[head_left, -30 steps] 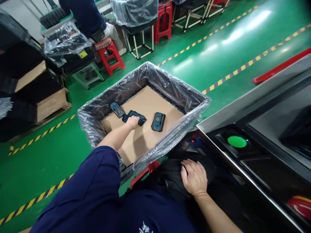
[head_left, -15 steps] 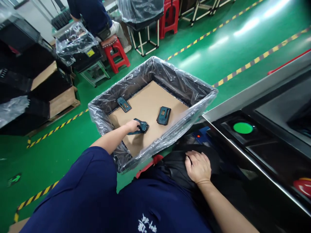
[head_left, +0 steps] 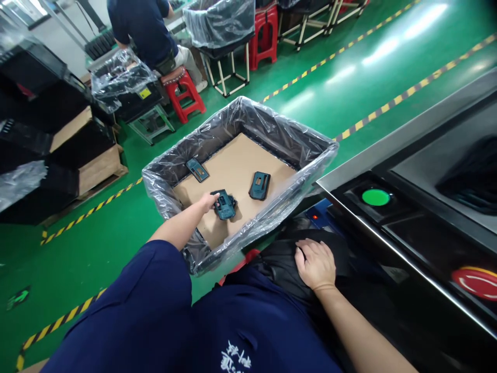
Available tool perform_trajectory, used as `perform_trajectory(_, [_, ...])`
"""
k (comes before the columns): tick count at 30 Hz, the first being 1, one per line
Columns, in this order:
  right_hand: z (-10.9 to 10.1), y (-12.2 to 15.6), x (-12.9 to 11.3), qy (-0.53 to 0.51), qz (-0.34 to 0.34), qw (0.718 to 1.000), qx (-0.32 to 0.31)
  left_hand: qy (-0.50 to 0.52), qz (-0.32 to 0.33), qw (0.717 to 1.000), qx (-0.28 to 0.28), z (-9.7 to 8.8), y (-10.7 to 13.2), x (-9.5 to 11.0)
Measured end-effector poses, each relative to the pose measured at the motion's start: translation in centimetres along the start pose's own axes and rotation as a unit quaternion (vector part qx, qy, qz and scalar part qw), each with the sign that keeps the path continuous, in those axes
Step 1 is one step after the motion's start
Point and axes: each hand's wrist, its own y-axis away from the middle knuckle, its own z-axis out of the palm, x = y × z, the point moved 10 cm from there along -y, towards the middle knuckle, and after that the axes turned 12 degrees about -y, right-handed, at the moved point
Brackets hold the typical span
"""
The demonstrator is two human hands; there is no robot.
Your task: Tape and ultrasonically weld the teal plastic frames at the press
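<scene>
My left hand [head_left: 210, 201] reaches into a bin lined with clear plastic [head_left: 328, 152] and is shut on the near-left edge of a dark teal plastic housing [head_left: 225, 209]. That housing has cut-out openings and is tilted above the cardboard floor [head_left: 237, 155]; a dark bit shows behind its right side, and I cannot tell whether it belongs to it. A second teal housing [head_left: 260, 185] lies to the right in the bin. A third housing [head_left: 197, 170] lies near the far left wall. My right hand [head_left: 316, 263] rests flat on my dark-clothed thigh, fingers stretched out, holding nothing.
At my right stands a black machine with a metal edge, a green button [head_left: 376, 197] and a red button [head_left: 476, 283]. Beyond the bin, a person [head_left: 145, 31] sits on a red stool [head_left: 185, 98]. Black boxes [head_left: 34, 134] are stacked at left.
My left hand has turned the housing it holds, so its face with the openings now shows. The right hand stays on the thigh. The view has shifted slightly.
</scene>
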Motion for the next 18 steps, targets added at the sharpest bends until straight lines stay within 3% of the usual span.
perform_trajectory(6, [-0.1, -0.1, -0.3, 0.009, -0.008, 1.000, 0.004, 0.071, -0.059, 0.996, 0.008, 0.5, -0.1, -1.7])
perform_trajectory(18, [-0.1, 0.0, -0.2, 0.006, -0.001, 1.000, 0.005, 0.170, -0.094, 0.977, 0.090, -1.7, 0.0, -2.7])
